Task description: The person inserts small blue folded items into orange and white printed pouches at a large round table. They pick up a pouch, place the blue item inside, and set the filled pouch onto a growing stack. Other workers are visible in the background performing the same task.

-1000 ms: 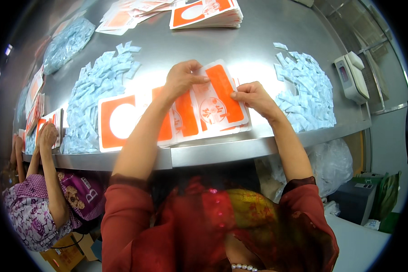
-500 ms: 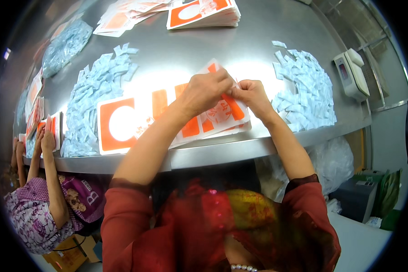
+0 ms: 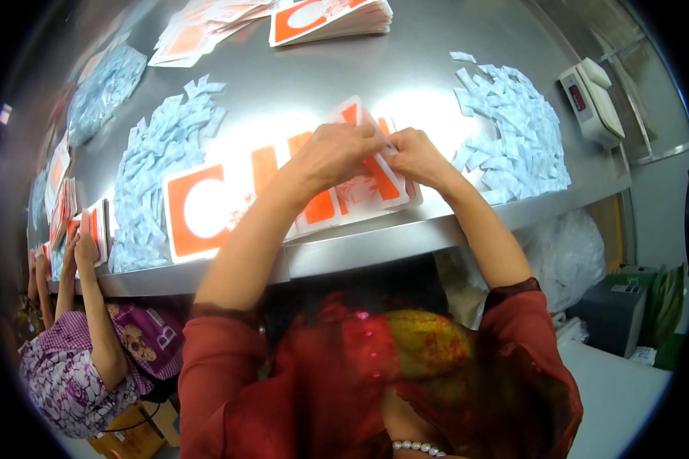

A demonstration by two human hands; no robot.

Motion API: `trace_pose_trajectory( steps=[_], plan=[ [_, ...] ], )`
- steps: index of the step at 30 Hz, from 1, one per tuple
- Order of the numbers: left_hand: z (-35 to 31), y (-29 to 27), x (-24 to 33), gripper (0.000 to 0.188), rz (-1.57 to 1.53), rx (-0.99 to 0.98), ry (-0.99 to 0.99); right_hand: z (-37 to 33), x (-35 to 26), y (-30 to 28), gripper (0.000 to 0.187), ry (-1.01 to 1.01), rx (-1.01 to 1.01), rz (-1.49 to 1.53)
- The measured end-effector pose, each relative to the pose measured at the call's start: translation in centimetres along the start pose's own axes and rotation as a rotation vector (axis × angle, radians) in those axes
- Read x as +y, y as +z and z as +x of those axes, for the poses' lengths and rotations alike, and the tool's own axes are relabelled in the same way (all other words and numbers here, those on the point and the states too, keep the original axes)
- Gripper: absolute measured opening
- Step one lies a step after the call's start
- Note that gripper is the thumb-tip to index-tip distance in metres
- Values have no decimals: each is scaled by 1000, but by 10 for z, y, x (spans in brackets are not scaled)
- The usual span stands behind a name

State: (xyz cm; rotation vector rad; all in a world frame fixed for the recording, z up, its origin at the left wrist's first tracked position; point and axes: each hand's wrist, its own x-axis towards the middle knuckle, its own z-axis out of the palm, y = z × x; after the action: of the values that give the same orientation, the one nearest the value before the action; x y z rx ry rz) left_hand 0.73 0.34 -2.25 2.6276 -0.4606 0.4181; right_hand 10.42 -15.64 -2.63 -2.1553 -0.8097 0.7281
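Observation:
Several flat orange-and-white printed pouches (image 3: 195, 214) lie overlapping along the front of the metal table. My left hand (image 3: 343, 155) is closed on the upper part of one pouch (image 3: 383, 183), whose corner stands up past my knuckles. Close beside it, my right hand (image 3: 417, 157) pinches the edge of the same pouch, fingers curled. Whether a small packet is between my fingers is hidden. A pile of small pale-blue packets (image 3: 157, 172) spreads to the left of the pouches, and a second pile of blue packets (image 3: 513, 138) lies beyond my right hand.
Stacked pouches (image 3: 333, 21) and loose pouches (image 3: 180, 46) sit at the far side. A blue plastic bag (image 3: 107, 92) lies far left. A white device with a small display (image 3: 592, 103) stands at the right edge. Co-workers' hands (image 3: 84, 249) hold pouches at left.
My hands stay at the same pouch. The right hand has turned, its fingers now more curled against the pouch edge. The whole view has shifted slightly.

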Motion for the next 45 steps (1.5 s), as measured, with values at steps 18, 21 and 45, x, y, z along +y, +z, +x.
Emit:
trace_pose_trajectory(
  steps=[18,21,45],
  plan=[
    [1,-17,3,40,-42,57,91,-24,89,-120,23,-24,367,-766],
    [0,-15,-1,41,-55,43,82,-25,103,-122,30,251,158,-985],
    [-3,-19,-10,44,-137,69,64,-25,-25,-40,38,21,12,123]
  ],
)
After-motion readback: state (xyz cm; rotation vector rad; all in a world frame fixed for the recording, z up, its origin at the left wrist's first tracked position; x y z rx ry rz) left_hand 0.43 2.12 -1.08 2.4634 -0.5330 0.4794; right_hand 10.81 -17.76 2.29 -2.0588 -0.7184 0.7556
